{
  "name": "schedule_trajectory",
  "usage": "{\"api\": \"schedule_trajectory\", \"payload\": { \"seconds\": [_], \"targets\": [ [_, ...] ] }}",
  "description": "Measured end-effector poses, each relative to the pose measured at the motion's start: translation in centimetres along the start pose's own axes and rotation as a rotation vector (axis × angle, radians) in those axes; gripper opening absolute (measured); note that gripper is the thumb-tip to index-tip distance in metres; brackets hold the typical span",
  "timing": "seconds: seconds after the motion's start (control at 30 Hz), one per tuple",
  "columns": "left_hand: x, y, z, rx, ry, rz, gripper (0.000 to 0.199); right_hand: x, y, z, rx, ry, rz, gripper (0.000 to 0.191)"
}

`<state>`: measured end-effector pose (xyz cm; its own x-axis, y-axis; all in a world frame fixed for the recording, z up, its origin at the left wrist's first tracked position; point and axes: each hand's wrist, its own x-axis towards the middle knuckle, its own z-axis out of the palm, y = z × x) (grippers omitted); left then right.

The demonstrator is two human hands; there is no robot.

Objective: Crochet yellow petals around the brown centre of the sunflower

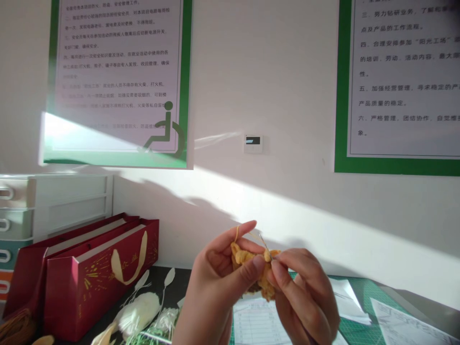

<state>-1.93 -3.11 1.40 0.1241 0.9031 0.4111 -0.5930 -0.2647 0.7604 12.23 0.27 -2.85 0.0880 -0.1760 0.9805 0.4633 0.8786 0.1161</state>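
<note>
My left hand holds a yellow-orange crocheted piece against its fingers. A strand of yellow yarn rises from the piece and passes over my left forefinger. My right hand pinches a thin hook at the upper edge of the piece, its tip among the stitches. Both hands are raised above the table, close together, and partly hide the piece.
Red gift bags stand left, by white drawers. Below them lie white fluffy craft pieces on wires. Papers lie on a green cutting mat. Framed notices hang on the wall behind.
</note>
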Motion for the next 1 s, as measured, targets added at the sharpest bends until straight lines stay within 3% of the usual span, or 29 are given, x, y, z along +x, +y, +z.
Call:
{"api": "schedule_trajectory", "payload": {
  "seconds": [0.1, 0.3, 0.57, 0.8, 1.0],
  "targets": [
    [0.2, 0.4, -0.6, -0.018, -0.065, -0.057, 0.043, -0.1, 0.1, 0.4, 0.155, 0.015, 0.075, 0.028],
    [-0.3, 0.5, -0.9, -0.007, -0.099, -0.019, 0.038, 0.4, -0.7, 0.9, 0.453, 0.043, 0.299, 0.007],
    [-0.5, -0.1, 0.6, -0.048, 0.083, 0.009, 0.022, 1.1, -1.1, 0.7, 0.321, -0.076, 0.153, 0.016],
    [-0.5, 0.5, 0.3, 0.024, -0.085, -0.012, 0.043, 0.8, -0.7, 0.3, 0.39, -0.071, 0.197, 0.015],
    [-0.5, 0.7, -0.4, 0.023, -0.183, -0.023, 0.037, 0.9, -1.0, 1.0, 0.514, 0.038, 0.312, 0.003]
  ]
}}
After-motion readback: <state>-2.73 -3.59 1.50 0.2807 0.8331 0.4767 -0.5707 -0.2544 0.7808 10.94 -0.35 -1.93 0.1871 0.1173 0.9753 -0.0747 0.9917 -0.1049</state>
